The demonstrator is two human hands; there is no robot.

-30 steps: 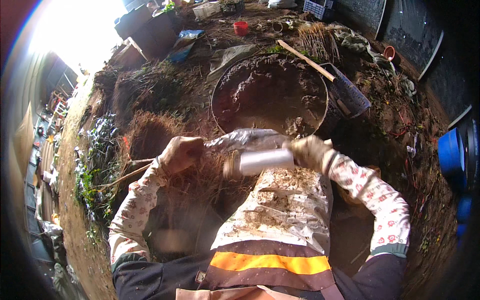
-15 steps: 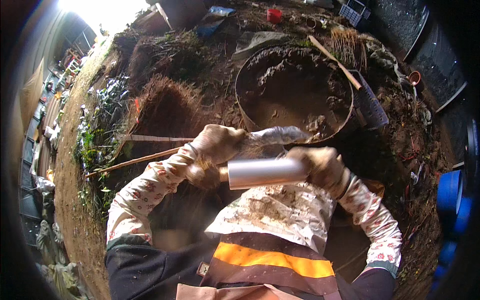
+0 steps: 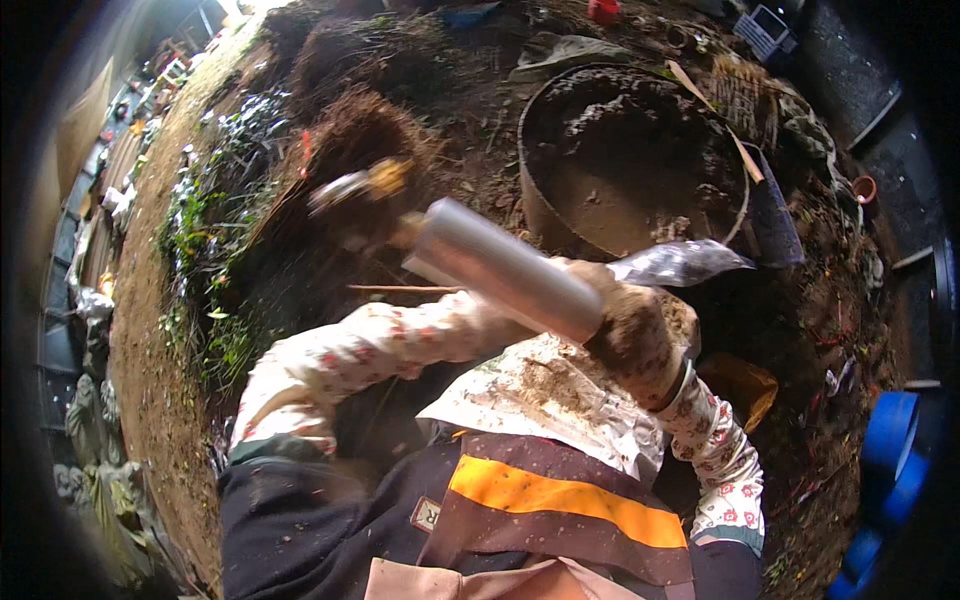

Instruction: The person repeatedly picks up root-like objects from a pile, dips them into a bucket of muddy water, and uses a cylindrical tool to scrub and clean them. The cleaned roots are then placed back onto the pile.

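A shiny roll of plastic film (image 3: pixel 510 270) lies slantwise in front of me, its pale core showing at the far left end. My right hand (image 3: pixel 645 340), in a soiled glove, is closed round the roll's near right end. My left arm passes behind the roll, and only a bit of my left hand (image 3: pixel 582 270) shows past it, its fingers mostly hidden. From that hand a bundle in clear plastic (image 3: pixel 680 262) sticks out to the right, in front of the big tub (image 3: pixel 535 205). A smeared pale and yellow thing (image 3: pixel 365 185) is beyond the roll; its kind cannot be told.
Muddy water and soil fill part of the tub. A wooden-handled tool (image 3: pixel 720 125) leans at its right rim. Brown brushwood (image 3: pixel 375 130) and green plants (image 3: pixel 210 250) are at left. Blue barrels (image 3: pixel 888 435) stand at right, and a stick (image 3: pixel 400 289) lies behind my left sleeve.
The roll has tilted, its core end swinging up and away. My left hand has moved right, behind the roll, with the plastic-wrapped bundle. The smeared pale and yellow thing has appeared at left.
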